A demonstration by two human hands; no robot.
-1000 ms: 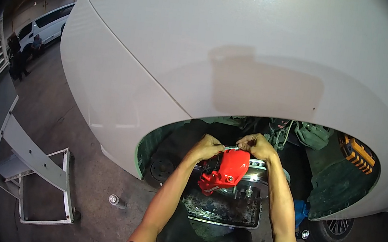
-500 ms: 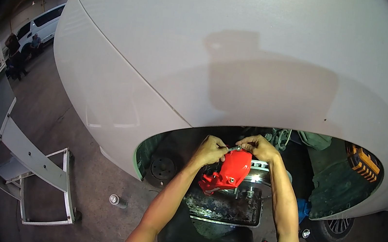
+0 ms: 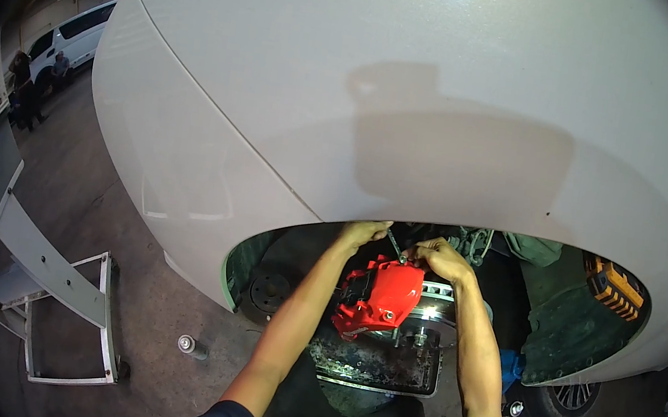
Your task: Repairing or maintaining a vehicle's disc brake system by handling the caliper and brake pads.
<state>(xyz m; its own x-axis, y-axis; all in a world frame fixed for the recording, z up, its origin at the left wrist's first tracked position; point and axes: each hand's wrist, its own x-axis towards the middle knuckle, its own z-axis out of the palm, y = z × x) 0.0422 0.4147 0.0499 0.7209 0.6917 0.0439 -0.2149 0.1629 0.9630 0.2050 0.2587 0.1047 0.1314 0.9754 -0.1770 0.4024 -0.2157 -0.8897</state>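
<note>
Inside the wheel arch, a red brake caliper sits over the brake disc. My left hand is closed around one end of a slim metal wrench. The other end of the wrench meets a small fitting at the top of the caliper. My right hand is closed right beside that fitting, fingertips pressed together at the wrench's head. Whatever those fingertips pinch is too small and too covered to make out.
A dirty metal tray lies below the caliper. On the floor are a spray can and a wheel. A yellow and black work lamp rests in the arch. The white fender overhangs my hands. A white metal frame stands left.
My left hand has moved up and away from the caliper, swinging the wrench's held end toward the fender. My right hand stays at the fitting. The view has shifted slightly.
</note>
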